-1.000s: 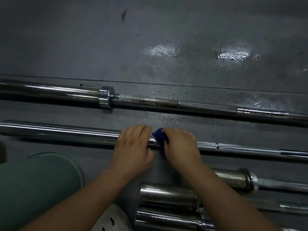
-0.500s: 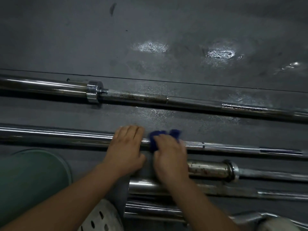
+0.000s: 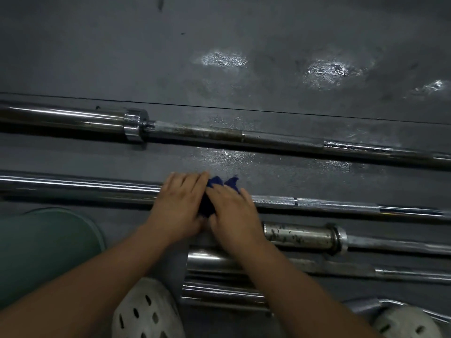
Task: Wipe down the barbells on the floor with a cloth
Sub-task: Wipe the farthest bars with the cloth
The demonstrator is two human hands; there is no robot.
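Two hands on the second barbell (image 3: pixel 317 204) on the floor (image 3: pixel 219 32), left hand (image 3: pixel 178 208) curled over its shaft, right hand (image 3: pixel 234 215) clamped on blue cloth (image 3: pixel 210 191) wrapped around it.

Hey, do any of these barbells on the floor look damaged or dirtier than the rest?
Yes. The short sleeve just right of the right hand is speckled with dark spots, like rust. The far barbell's shaft has a brownish, dull patch beside its collar. The bar being wiped looks shiny.
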